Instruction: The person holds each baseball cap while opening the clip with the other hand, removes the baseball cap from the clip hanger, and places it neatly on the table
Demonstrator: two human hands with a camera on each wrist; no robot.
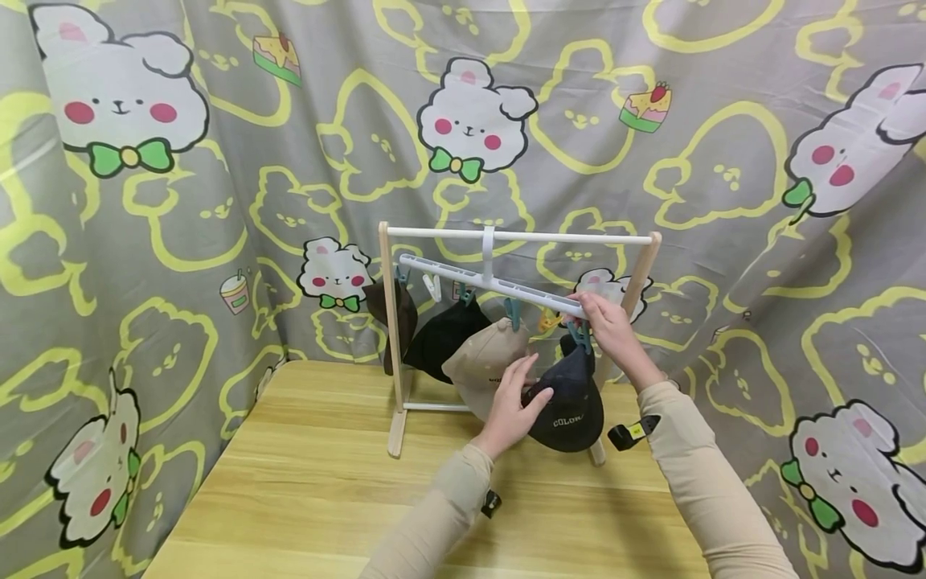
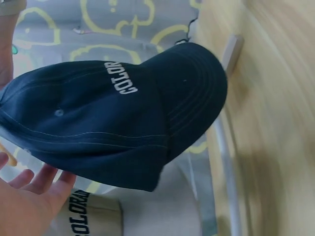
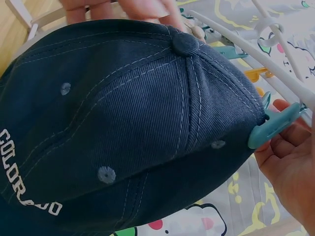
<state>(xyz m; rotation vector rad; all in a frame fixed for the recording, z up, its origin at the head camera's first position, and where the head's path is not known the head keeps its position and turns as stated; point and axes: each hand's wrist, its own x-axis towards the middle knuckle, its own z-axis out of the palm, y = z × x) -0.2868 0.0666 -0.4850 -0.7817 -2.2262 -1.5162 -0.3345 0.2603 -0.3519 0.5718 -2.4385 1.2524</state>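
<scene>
A navy cap (image 1: 567,406) with white lettering hangs from a teal clip (image 3: 275,127) at the right end of a pale clip hanger (image 1: 499,287). My right hand (image 1: 611,326) grips that end of the hanger, its fingers close around the clip. Extended fingers of my left hand (image 1: 510,414) touch the navy cap's side, with the thumb toward its front; the left wrist view shows the fingertips along the cap's edge (image 2: 83,123). Beside it hangs a beige cap (image 1: 488,362) with dark lettering, then a black cap (image 1: 444,342) and a dark brown cap (image 1: 394,314).
The hanger hooks over the white top rod (image 1: 579,237) of a small wooden rack (image 1: 393,338), tilted down to the right. A white clip (image 1: 432,287) and an orange clip (image 1: 550,318) also hang there. The rack stands on a wood-grain table (image 1: 311,482) before a patterned curtain (image 1: 347,96).
</scene>
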